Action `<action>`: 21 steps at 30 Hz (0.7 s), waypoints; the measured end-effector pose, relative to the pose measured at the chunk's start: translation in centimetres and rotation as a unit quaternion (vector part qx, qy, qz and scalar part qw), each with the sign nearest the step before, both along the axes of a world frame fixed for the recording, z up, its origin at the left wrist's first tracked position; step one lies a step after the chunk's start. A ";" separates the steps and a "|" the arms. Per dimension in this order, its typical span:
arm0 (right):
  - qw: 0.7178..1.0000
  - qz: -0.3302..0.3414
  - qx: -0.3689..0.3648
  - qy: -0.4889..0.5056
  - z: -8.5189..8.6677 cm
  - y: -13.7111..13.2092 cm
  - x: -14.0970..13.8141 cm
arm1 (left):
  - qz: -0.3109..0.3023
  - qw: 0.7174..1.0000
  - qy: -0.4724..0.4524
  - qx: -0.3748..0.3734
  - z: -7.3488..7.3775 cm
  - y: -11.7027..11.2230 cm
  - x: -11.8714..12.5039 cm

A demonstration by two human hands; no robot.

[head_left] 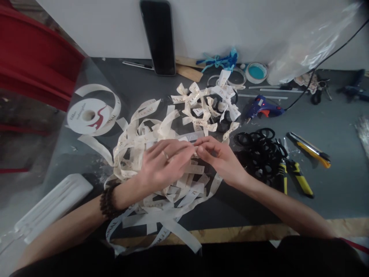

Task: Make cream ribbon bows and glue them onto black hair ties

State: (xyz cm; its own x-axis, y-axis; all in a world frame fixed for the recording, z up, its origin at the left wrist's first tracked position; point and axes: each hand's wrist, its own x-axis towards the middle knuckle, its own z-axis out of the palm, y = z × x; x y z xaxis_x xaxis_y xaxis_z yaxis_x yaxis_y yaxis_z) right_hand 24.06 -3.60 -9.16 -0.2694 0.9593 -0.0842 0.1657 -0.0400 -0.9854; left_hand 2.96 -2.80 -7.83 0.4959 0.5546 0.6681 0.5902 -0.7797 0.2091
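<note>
My left hand (pixel 164 163) and my right hand (pixel 220 157) meet over a heap of cream printed ribbon (pixel 144 154) on the grey table. The fingertips of both hands pinch a short piece of ribbon (pixel 196 151) between them. The left hand wears a ring and a dark bead bracelet (pixel 108 200). Cut ribbon strips lie under both hands. Several finished ribbon bows (pixel 204 105) lie just beyond the fingers.
A ribbon spool (pixel 89 115) lies at the left, a white tray (pixel 52 206) at the near left. Black rings (pixel 259 148), pliers (pixel 294 173), a utility knife (pixel 309 148) and a blue glue gun (pixel 262 108) lie right. A phone (pixel 158 36) leans on the wall.
</note>
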 end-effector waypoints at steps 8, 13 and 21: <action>1.000 -0.019 0.001 -0.005 -0.2 0.1 -0.1 | -0.028 0.994 0.027 0.104 -0.8 0.4 -0.1; 0.999 -0.014 0.030 -0.005 0.3 0.0 0.0 | 0.025 0.995 -0.079 -0.061 -0.7 -0.1 0.2; 0.995 -0.008 0.098 -0.033 0.2 -0.1 -0.1 | 0.025 0.954 -0.138 -0.263 0.3 -0.4 0.4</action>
